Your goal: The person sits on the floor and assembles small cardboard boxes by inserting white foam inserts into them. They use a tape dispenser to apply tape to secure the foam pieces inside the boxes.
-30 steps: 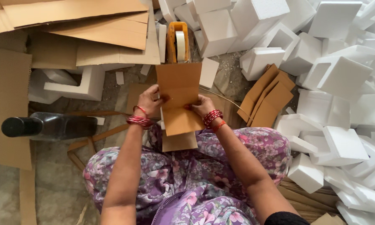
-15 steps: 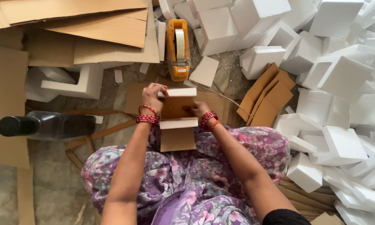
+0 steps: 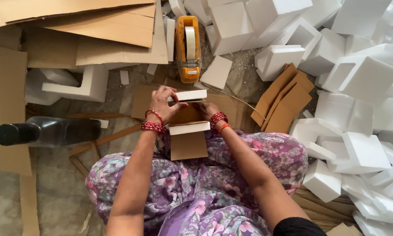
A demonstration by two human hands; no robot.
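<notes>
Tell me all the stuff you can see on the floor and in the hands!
cardboard piece: one, brown, on the lap, held between two foam strips
foam strips: two, white, one at the near edge of the cardboard, one at the far edge under the left fingers
tape dispenser: one, orange with a white roll, on the floor just beyond the hands
bottle: one, dark with a black cap, lying on its side at left
foam blocks: many, white, piled at right and top
cardboard sheets: several, brown, stacked top left
cardboard stack: several cut pieces, brown, right of the hands
left hand: on the far foam strip
right hand: partly hidden, touching the cardboard
</notes>
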